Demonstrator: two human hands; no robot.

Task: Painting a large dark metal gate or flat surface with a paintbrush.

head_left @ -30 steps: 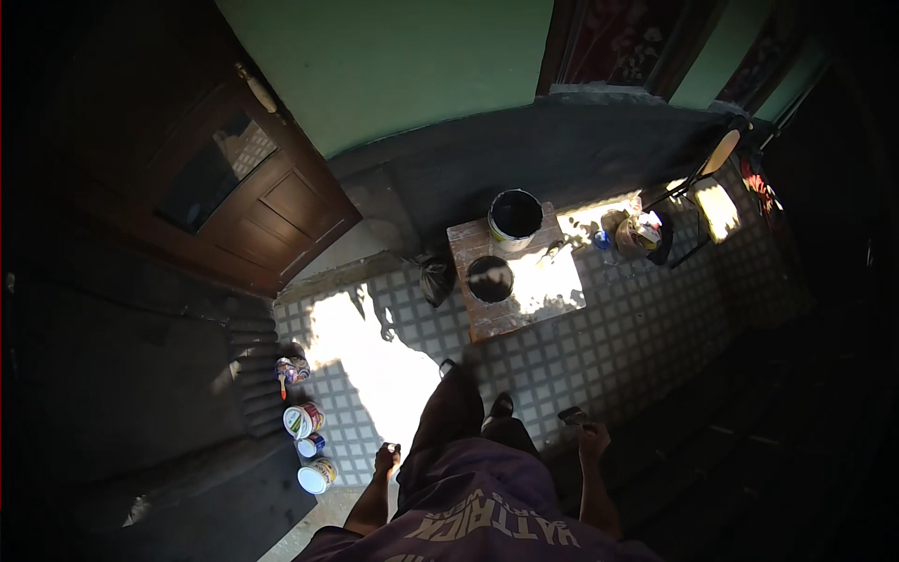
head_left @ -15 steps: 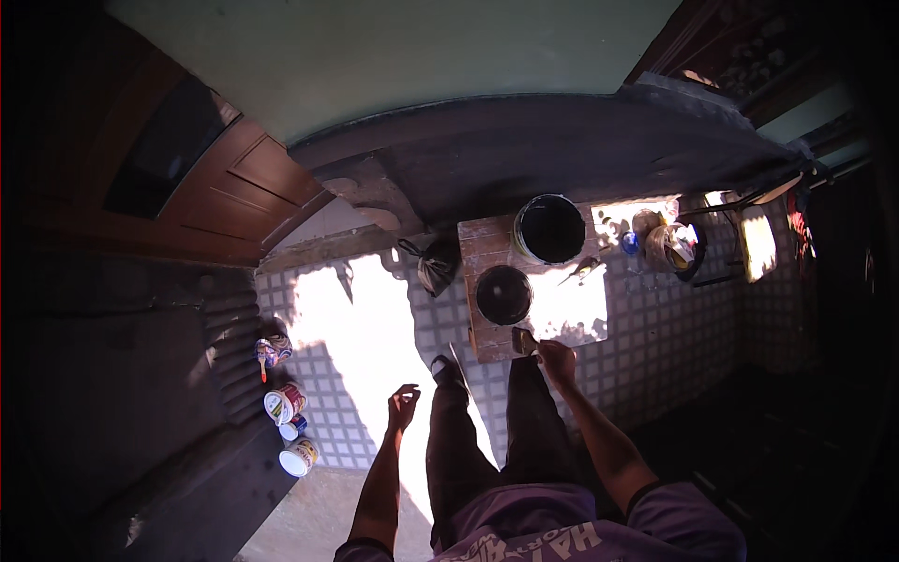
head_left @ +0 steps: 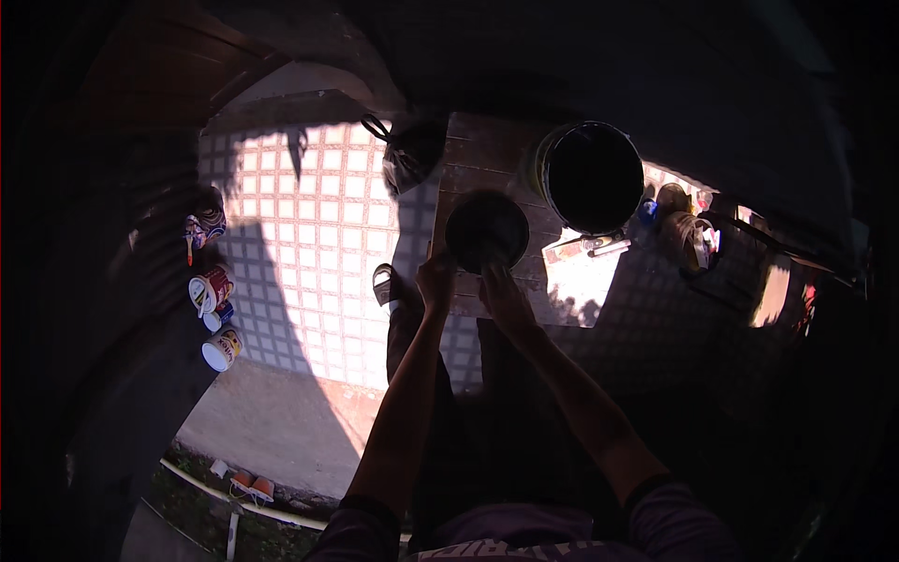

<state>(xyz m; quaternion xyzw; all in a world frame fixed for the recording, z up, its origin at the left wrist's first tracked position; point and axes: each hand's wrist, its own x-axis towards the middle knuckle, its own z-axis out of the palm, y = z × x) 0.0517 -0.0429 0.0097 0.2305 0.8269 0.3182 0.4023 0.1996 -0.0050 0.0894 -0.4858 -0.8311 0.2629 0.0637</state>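
A small dark bucket (head_left: 465, 220) rests on a low wooden table (head_left: 468, 150), its inside in shadow. My left hand (head_left: 435, 283) is closed at the bucket's near left rim. At the near side, my right hand (head_left: 503, 298) is closed on a paintbrush, whose bristle end points into the bucket and is blurred and hard to make out. Behind and to the right stands a larger bucket (head_left: 592, 178), also dark inside. Several slim tools (head_left: 604, 247) lie beside it on a brightly sunlit sheet (head_left: 576, 281).
A dark tied bag (head_left: 407, 164) sits left of the table. Several paint tubs (head_left: 221, 349) line the left wall on the tiled floor (head_left: 318, 225). To the right are a basket-like container (head_left: 691, 239) and a blue item (head_left: 648, 212). Orange pots (head_left: 253, 485) lie at lower left.
My view has tilted down and closer to the table. My right hand has brought the paintbrush from the table's near edge to the small bucket. My left hand has come up to the bucket's rim.
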